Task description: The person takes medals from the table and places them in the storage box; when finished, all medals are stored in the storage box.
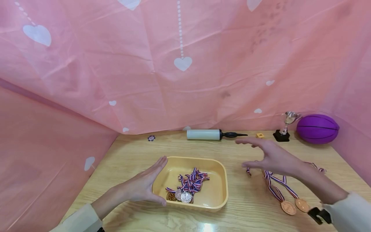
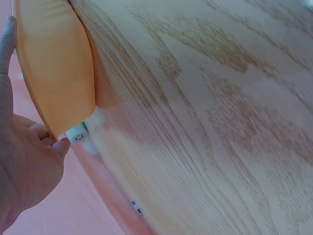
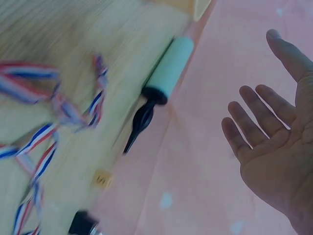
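Collection judged partial: silver-coloured medals, a darker gold-toned piece and striped ribbons lie inside the yellow tub, medals toward seven o'clock; two bronze-coloured medals lie outside, between three and four. Left hand, spread wide, touches the tub's nine-o'clock end; right hand, wide and empty, hovers toward two-thirty.

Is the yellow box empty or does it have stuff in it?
Not empty: medals and striped ribbons lie inside the yellow box, with bare floor showing beside them.
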`<state>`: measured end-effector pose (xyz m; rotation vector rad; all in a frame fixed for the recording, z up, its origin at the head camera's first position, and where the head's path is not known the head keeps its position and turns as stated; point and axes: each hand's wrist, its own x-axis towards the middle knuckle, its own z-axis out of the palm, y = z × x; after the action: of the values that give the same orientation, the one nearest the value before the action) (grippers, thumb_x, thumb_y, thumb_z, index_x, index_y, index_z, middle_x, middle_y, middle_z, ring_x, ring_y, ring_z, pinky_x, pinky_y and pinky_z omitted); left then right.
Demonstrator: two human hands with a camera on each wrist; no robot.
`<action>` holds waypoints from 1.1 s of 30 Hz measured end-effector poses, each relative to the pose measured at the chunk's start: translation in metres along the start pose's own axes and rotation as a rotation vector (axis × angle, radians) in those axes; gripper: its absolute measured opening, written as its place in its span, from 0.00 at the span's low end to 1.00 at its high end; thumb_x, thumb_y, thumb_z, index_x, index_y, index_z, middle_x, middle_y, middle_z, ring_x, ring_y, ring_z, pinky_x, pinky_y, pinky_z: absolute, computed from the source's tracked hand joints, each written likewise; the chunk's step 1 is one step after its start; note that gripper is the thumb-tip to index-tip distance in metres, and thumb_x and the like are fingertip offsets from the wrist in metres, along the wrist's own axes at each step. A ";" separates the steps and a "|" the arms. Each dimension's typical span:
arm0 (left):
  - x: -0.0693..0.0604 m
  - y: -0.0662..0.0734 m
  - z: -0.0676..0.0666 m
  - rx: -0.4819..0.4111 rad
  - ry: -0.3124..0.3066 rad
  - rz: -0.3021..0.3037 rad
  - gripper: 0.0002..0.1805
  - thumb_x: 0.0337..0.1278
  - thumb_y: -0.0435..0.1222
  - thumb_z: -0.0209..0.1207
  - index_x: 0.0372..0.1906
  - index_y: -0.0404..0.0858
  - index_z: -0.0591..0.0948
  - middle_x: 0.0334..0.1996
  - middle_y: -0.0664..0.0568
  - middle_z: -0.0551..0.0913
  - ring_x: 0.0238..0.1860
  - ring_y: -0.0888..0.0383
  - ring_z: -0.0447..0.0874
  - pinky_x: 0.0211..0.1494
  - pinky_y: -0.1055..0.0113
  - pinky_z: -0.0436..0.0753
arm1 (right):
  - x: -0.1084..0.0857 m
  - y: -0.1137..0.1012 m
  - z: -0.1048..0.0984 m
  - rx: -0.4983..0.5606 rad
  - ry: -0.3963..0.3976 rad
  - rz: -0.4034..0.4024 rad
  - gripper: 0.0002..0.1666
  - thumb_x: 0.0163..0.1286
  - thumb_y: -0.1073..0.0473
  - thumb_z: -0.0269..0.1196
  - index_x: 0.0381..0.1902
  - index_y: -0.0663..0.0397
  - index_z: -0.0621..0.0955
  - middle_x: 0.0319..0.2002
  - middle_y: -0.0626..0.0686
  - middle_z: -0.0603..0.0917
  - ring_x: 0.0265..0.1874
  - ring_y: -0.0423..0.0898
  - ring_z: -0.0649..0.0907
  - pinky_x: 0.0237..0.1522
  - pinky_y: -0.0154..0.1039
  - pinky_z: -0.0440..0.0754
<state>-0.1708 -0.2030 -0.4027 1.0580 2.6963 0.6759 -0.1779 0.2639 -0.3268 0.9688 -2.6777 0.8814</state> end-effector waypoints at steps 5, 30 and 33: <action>-0.001 -0.001 0.000 -0.003 -0.001 -0.003 0.79 0.43 0.70 0.74 0.87 0.37 0.41 0.86 0.47 0.34 0.85 0.45 0.37 0.81 0.40 0.54 | -0.029 0.017 -0.011 -0.060 0.030 0.021 0.45 0.60 0.54 0.82 0.74 0.45 0.77 0.67 0.52 0.83 0.59 0.55 0.83 0.52 0.50 0.85; -0.001 0.000 0.000 -0.017 -0.007 0.001 0.77 0.45 0.68 0.75 0.87 0.38 0.41 0.86 0.48 0.34 0.85 0.44 0.38 0.81 0.38 0.56 | -0.157 0.079 0.010 0.050 0.086 -0.008 0.38 0.53 0.74 0.79 0.62 0.47 0.85 0.49 0.39 0.89 0.38 0.37 0.74 0.30 0.35 0.67; -0.001 0.001 -0.001 -0.020 -0.008 0.002 0.77 0.45 0.66 0.76 0.88 0.38 0.41 0.86 0.48 0.34 0.85 0.45 0.37 0.81 0.38 0.56 | -0.164 0.085 0.016 0.066 0.089 -0.028 0.37 0.51 0.75 0.80 0.59 0.47 0.86 0.47 0.38 0.89 0.36 0.37 0.75 0.28 0.35 0.67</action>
<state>-0.1695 -0.2037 -0.4014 1.0562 2.6765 0.6960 -0.1026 0.3946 -0.4348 0.9554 -2.5698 0.9889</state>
